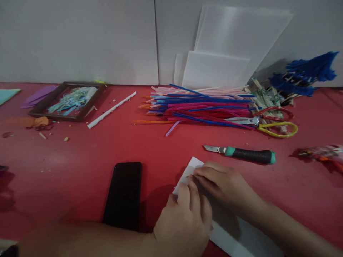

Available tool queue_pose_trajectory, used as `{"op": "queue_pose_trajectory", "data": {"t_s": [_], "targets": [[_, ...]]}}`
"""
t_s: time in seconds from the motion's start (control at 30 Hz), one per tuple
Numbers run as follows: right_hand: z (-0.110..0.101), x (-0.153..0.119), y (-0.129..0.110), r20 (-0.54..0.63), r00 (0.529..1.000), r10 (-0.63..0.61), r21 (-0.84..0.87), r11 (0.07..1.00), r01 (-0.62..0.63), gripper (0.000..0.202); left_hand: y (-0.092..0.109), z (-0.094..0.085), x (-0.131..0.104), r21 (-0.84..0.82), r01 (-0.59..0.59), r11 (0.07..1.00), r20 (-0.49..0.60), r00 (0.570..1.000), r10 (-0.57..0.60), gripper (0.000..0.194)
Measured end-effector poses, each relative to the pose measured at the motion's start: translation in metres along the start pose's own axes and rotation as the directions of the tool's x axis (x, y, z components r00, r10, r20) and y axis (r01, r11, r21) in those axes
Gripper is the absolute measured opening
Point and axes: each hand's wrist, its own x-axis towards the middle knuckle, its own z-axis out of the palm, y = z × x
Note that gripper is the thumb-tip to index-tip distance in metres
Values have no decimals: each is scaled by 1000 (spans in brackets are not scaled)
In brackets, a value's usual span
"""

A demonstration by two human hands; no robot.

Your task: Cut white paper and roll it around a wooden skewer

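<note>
A white board [252, 237] lies slantwise on the red table, its left corner poking out beyond my fingers. My left hand [184, 214] is closed on top of it, fingers curled down near its left edge. Just beyond, my right hand [222, 182] is pinched against the same board, its fingertips almost meeting those of the left. A tiny pale tip shows between the fingertips of both hands, and a small point juts out by the left hand's heel. What the fingers hold is otherwise hidden. To the left of my left hand lies a black phone [124, 194].
A cutter knife [249, 155] with bare blade lies beyond my right hand. Scissors [254, 120] rest on colourful pipe cleaners [203, 107]. White sheets [214, 69] lean on the wall. Farther left are a white strip [112, 109] and a brown frame [34, 112] holding scraps.
</note>
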Motion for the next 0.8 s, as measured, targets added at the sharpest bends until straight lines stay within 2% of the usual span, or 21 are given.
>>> {"op": "queue_pose_trajectory", "data": {"t_s": [0.4,0.8], "targets": [[-1,1,-2,-15,1000,-4,9,1000,4,28,0,1,0,14,-23,1000,10,1000,23,39],[0,-1,3,12,1000,-21,-9,1000,21,27,-1,1,-1,-12,-23,1000,-7,1000,23,57]]}}
